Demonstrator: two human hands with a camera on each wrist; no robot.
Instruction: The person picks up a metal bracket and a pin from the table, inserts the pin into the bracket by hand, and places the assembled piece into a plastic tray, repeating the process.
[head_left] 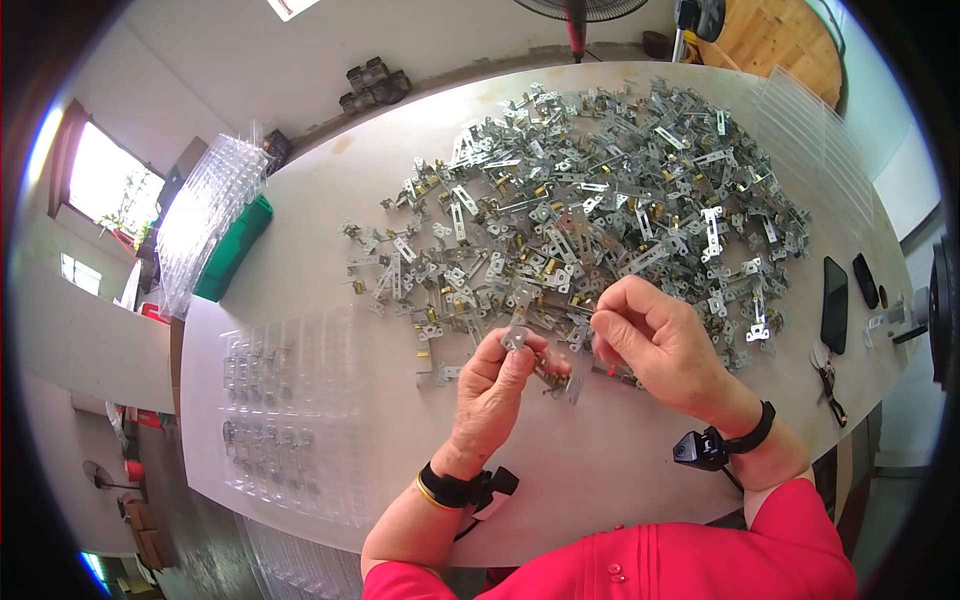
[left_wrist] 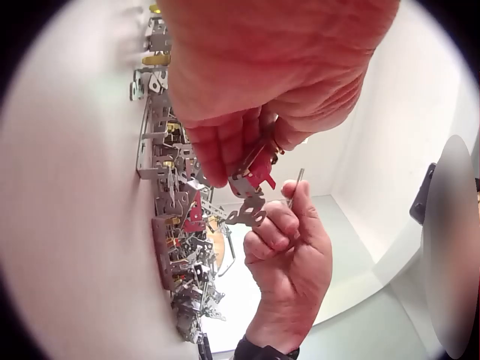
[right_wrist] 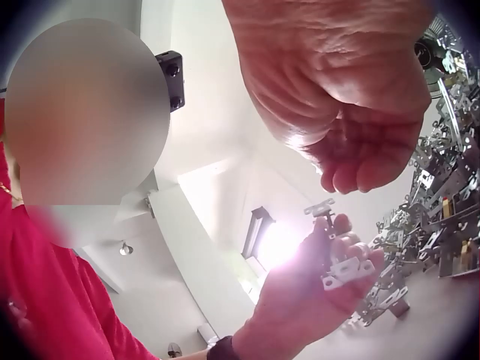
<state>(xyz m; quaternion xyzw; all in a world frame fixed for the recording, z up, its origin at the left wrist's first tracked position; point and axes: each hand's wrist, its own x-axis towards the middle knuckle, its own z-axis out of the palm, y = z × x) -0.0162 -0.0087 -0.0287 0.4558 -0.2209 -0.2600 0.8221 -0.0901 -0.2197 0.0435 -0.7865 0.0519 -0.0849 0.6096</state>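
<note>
My left hand (head_left: 485, 400) grips a silver metal bracket assembly (head_left: 555, 378) between thumb and fingers, low at the near edge of the parts pile. A red piece (left_wrist: 261, 171) shows on this assembly in the left wrist view, beside the curled fingers. Just to the right is my right hand (head_left: 665, 345), raised with its fingers curled. Between its thumb and index finger it pinches a thin metal pin (left_wrist: 301, 177), apart from the bracket. In the right wrist view, the bracket's flat plate (right_wrist: 349, 272) lies across the left fingers; the right hand hides the pin.
A broad pile of metal brackets (head_left: 600, 190) covers the table's middle and back. Clear trays (head_left: 330, 400) with parts lie at left, near a green bin (head_left: 232, 250). A phone (head_left: 834, 305) and snips (head_left: 827, 385) lie at right.
</note>
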